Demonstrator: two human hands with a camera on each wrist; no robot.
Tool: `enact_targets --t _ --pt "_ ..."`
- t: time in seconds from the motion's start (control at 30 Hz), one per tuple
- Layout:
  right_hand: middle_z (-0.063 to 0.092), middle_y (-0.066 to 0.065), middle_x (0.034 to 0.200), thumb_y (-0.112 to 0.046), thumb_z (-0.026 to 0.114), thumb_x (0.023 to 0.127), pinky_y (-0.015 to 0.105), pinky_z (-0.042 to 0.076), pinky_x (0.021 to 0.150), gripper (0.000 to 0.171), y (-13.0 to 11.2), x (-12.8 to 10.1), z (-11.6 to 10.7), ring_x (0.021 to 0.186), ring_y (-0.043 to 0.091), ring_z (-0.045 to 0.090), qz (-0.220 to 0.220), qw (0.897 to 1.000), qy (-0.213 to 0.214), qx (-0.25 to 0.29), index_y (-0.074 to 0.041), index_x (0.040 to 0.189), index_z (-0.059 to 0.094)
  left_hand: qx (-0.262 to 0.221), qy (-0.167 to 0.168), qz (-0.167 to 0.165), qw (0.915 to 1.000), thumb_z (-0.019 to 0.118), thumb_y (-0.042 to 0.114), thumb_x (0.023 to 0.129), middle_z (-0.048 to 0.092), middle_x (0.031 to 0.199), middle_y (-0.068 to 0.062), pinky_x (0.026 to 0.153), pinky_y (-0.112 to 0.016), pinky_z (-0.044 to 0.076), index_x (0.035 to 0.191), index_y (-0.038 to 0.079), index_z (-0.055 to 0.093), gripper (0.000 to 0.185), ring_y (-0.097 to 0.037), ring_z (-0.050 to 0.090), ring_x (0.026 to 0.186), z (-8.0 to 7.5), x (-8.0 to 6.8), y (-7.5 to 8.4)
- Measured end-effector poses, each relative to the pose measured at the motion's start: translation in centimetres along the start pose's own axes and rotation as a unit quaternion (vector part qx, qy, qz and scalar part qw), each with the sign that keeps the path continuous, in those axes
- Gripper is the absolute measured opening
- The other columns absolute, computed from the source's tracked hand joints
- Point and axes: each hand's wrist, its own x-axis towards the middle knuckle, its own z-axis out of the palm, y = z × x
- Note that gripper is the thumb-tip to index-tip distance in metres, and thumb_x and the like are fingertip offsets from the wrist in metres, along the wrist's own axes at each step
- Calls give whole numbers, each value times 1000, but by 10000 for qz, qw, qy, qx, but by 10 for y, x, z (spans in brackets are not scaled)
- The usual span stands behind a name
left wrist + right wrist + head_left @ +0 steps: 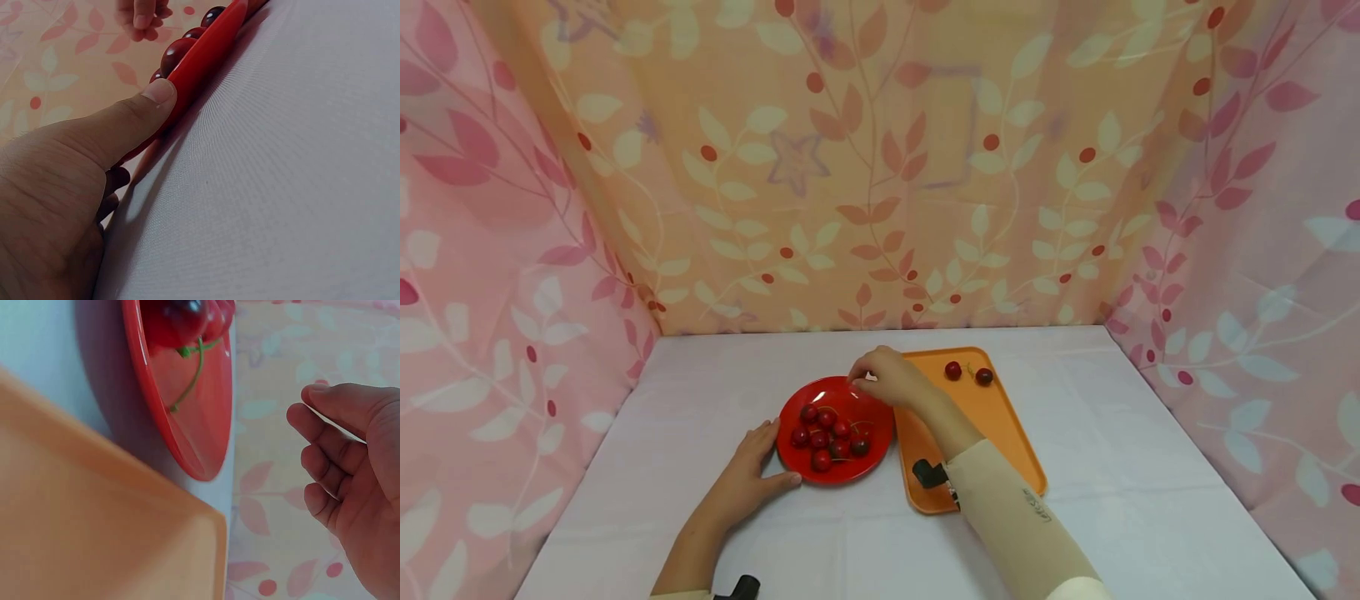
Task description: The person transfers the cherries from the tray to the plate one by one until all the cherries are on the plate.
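Observation:
A round red plate (877, 442) holds several dark red cherries (821, 439), some with thin green stems. At its left rim is my left hand (741, 479), the fingers along the side and the thumb against the near edge. In the left wrist view the thumb (134, 112) presses straight on the rim. My right hand (891, 379) is raised over the plate's far right edge. Its thumb and forefinger tips come together in the right wrist view, the other fingers (325, 459) bent, with nothing visible between them.
An orange tray (1000, 425) lies just right of the plate, partly beneath my right forearm. Two more cherries (953, 370) with a stem between them rest at its far end. A white cloth (820, 542) covers the table, and patterned curtains (880, 167) enclose it on three sides.

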Motion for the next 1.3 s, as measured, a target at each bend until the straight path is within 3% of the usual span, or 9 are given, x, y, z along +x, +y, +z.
enact_targets --t 0.17,0.57,0.83,1.07,1.3 --pt "74 -9 103 -24 69 99 33 51 92 16 -1 -11 -13 102 15 57 183 9996 158 -148 -20 110 79 -3 -18 -11 10000 83 57 78 29 168 -12 122 -67 14 163 16 29 109 -40 13 157 -1 0 1" --pt "76 -4 101 -19 73 96 36 51 92 14 17 -27 -33 99 18 60 83 9980 549 -318 -14 109 79 7 -69 -13 10000 82 57 79 29 168 -14 122 -67 14 163 16 28 109 -42 13 157 -1 -1 1" --pt "76 -3 98 -17 74 96 45 43 112 12 34 -35 -46 103 24 65 94 9958 862 -303 -13 105 79 33 -62 -41 10000 82 59 78 28 168 -13 122 -67 15 163 17 28 110 -41 12 157 -1 0 1" --pt "74 -2 99 -19 75 94 40 53 93 10 51 -46 -55 100 25 64 374 9940 983 -300 -15 103 79 39 -70 -41 10000 82 58 78 29 168 -11 122 -67 16 163 18 28 109 -41 13 157 1 1 0" --pt "73 -3 99 -19 75 95 45 51 98 11 68 -57 -64 103 25 61 727 9913 1091 -118 -15 104 80 60 -69 -64 9999 82 57 79 28 168 -14 122 -67 15 163 15 27 110 -42 13 157 -2 0 1"
